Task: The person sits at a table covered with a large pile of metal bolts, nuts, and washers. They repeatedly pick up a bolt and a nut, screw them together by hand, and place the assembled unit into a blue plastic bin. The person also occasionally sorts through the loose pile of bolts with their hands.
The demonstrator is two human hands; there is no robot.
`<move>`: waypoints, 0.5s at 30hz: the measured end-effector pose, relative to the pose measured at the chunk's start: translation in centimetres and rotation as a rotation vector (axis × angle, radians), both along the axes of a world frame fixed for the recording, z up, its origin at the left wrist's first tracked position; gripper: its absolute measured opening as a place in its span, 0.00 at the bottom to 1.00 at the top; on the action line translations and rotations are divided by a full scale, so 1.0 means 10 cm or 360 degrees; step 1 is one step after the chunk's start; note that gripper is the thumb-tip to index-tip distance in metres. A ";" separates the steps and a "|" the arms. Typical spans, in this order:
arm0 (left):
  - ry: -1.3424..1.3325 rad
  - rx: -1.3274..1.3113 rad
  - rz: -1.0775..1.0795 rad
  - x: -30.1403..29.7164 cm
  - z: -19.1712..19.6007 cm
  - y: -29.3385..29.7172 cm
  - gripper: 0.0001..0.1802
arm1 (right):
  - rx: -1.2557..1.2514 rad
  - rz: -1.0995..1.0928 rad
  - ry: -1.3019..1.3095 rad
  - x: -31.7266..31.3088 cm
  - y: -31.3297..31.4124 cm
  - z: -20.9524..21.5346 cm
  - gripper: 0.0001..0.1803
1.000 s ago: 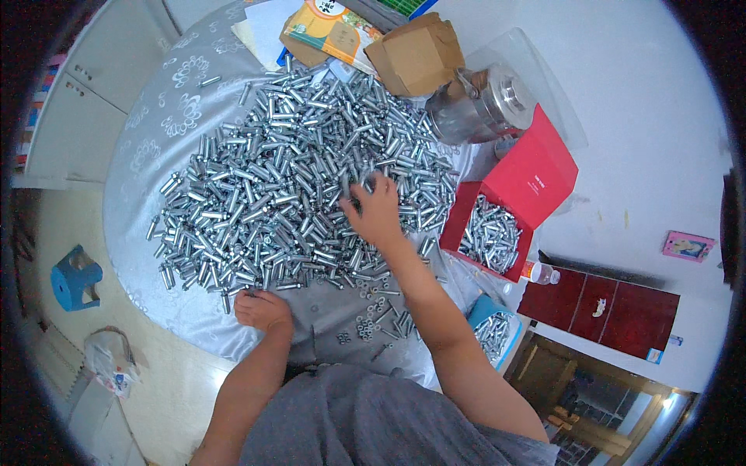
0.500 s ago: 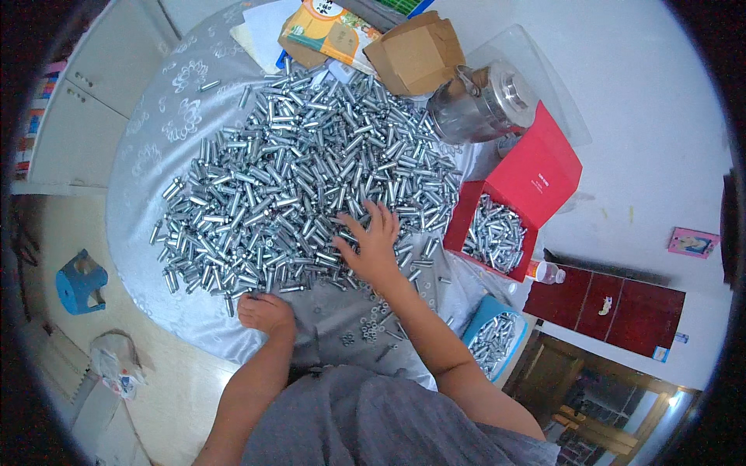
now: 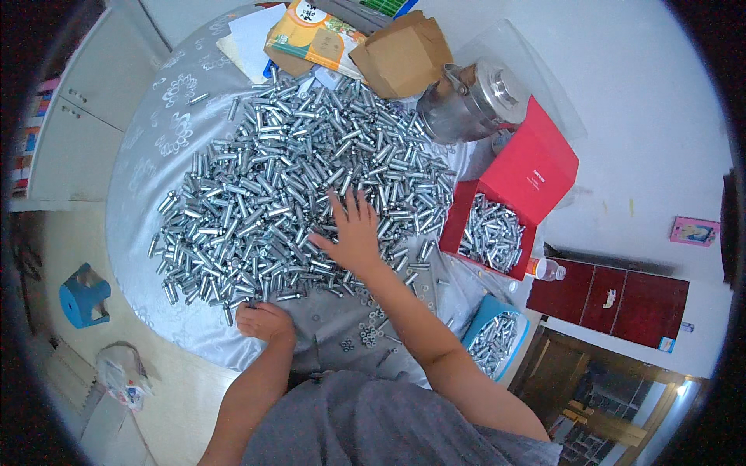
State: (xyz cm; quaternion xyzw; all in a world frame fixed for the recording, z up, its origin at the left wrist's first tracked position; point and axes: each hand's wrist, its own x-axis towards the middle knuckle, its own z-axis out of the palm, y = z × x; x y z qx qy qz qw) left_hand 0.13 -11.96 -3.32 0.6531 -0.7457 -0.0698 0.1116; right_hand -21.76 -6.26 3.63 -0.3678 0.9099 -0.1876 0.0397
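My right hand (image 3: 353, 233): palm down, fingers spread flat, released, resting on near edge of pile of silver metal sleeves (image 3: 295, 179) heaped mid-table. My left hand (image 3: 264, 320): curled into loose fist at pile's near rim, on grey tablecloth (image 3: 155, 124); contents cannot tell. Small loose nuts (image 3: 365, 335) lie between forearms. Red box (image 3: 505, 210), part-filled with sleeves, just right of pile. Steel kettle (image 3: 470, 101) beyond box.

Pale tiled floor (image 3: 54, 256) at nine o'clock, white cabinet (image 3: 93, 101) at ten, dark red cupboard (image 3: 614, 299) at four.
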 end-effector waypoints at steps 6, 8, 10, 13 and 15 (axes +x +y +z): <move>-0.0002 -0.0057 -0.0009 0.02 -0.06 0.00 0.18 | 0.0060 0.0031 0.0026 0.22 -0.03 -0.03 0.39; 0.0000 -0.0057 -0.0015 0.02 -0.06 0.00 0.18 | 0.0077 0.0010 -0.0007 0.26 -0.05 -0.01 0.39; 0.0005 -0.0072 -0.0011 0.00 -0.04 0.00 0.18 | 0.0103 -0.0001 0.0001 0.33 -0.08 -0.02 0.39; -0.0008 -0.0089 0.0000 0.00 -0.03 0.00 0.19 | 0.0035 0.0055 -0.0010 0.38 -0.10 -0.05 0.40; -0.0039 -0.0072 0.0014 0.00 -0.05 0.00 0.19 | 0.0005 0.0140 0.0055 0.33 -0.08 -0.11 0.42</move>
